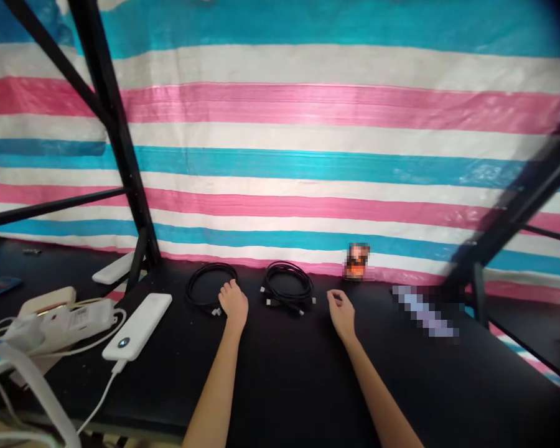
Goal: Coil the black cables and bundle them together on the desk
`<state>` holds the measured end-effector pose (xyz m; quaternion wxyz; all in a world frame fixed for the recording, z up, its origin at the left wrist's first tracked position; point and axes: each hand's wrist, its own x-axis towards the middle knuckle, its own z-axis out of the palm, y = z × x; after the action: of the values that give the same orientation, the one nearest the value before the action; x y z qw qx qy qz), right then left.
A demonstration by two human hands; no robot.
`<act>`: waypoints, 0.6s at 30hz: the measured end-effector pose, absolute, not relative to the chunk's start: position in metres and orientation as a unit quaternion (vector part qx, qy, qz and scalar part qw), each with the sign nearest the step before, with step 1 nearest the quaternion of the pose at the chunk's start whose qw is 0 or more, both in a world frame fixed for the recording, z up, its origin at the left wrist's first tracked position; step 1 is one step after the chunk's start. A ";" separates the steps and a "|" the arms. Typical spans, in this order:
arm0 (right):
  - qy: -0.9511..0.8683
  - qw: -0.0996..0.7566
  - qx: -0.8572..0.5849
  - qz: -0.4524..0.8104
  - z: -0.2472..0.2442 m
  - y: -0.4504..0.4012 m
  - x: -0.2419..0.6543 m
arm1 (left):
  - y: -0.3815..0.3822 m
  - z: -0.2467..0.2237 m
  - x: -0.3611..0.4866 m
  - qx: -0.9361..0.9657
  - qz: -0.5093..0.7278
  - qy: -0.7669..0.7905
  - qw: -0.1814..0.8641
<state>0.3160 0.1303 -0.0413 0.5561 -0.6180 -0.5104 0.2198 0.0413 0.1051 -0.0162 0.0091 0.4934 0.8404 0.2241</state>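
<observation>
Two coils of black cable lie on the black tabletop. My left hand (234,304) rests palm down at the right edge of the left coil (189,296), its fingers slightly spread. Whether it presses on that cable I cannot tell. Silver connectors of the left coil show beside my fingers. To the right of this hand sits the second cable coil (288,284), several pale plugs lying around its front. My right hand (342,315) is on the table to the right of that coil, loosely curled with a gap between thumb and fingers, and nothing shows in it.
A white power bank (140,326) with a plugged-in cable lies at left, near a white power strip (81,318). Blurred-out items, one orange (356,261) and one pale and long (424,312), are at right. Black frame posts (121,143) and a striped sheet (280,165) stand behind.
</observation>
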 end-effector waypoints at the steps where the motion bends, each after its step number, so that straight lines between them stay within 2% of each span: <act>1: -0.494 0.567 -0.621 0.221 -0.042 0.125 0.316 | 0.102 -0.014 0.041 0.502 0.202 0.841 0.016; 6: -0.461 0.575 -0.629 0.245 -0.041 0.090 0.314 | 0.063 0.002 0.037 0.568 0.122 0.810 0.074; 13: -0.528 0.505 -0.602 0.323 -0.036 0.002 0.293 | -0.070 0.001 0.074 0.650 0.114 0.736 0.149; 16: -0.532 0.482 -0.530 0.451 -0.037 -0.049 0.274 | -0.117 -0.021 0.103 0.693 0.136 0.676 0.209; 18: -0.480 0.498 -0.487 0.532 -0.035 -0.080 0.264 | -0.137 -0.039 0.120 0.710 0.116 0.644 0.259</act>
<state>0.2637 -0.0798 -0.0354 0.4984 -0.4873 -0.4805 0.5323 0.1197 -0.1367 -0.0394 0.2593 0.7103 0.6439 0.1163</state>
